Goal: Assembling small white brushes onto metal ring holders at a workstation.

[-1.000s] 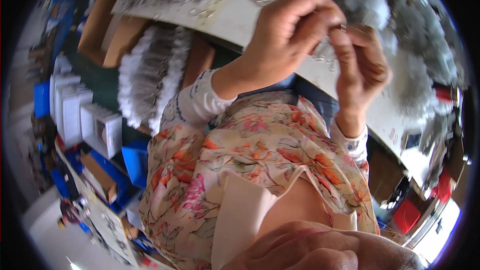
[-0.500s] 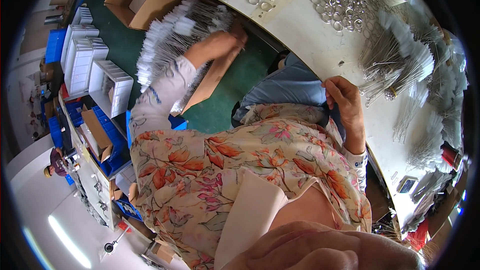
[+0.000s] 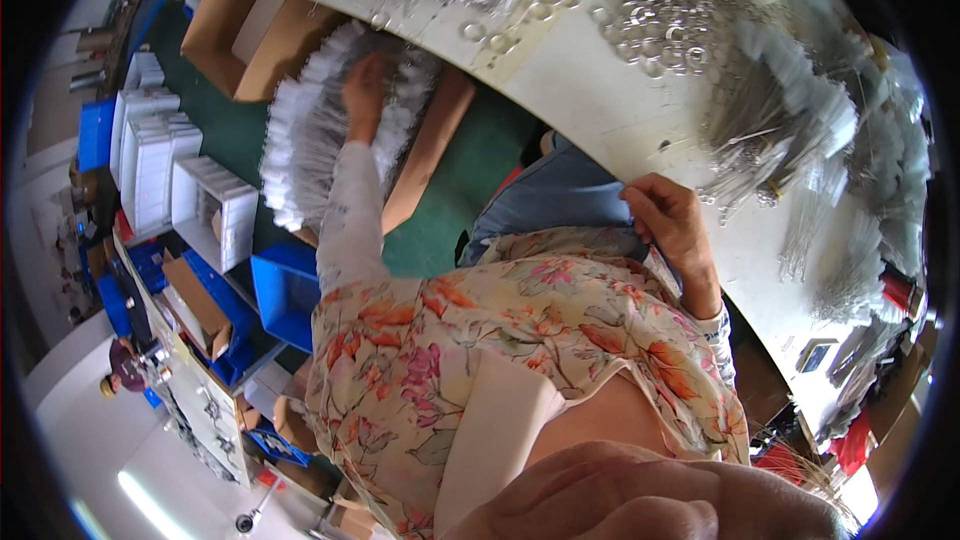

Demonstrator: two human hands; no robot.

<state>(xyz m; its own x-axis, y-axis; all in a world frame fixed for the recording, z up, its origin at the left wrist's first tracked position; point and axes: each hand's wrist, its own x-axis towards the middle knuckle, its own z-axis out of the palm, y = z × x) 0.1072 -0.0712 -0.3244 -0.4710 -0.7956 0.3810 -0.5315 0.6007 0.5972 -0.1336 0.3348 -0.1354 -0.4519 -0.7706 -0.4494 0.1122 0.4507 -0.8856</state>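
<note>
Fingers [image 3: 362, 75] on one white bundle [image 3: 320, 140].

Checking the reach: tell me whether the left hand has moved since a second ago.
Yes. The left hand has left the right hand at the white table's edge and gone out left, down to the white bundles in the cardboard box.

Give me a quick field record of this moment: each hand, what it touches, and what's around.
left hand: reaching down into a cardboard box, resting on a pile of white bundled pieces
right hand: at the edge of the white table, near the lap; what it grips cannot be told
on table: small metal rings, wire bundles
floor side: blue bins, white crates
</note>
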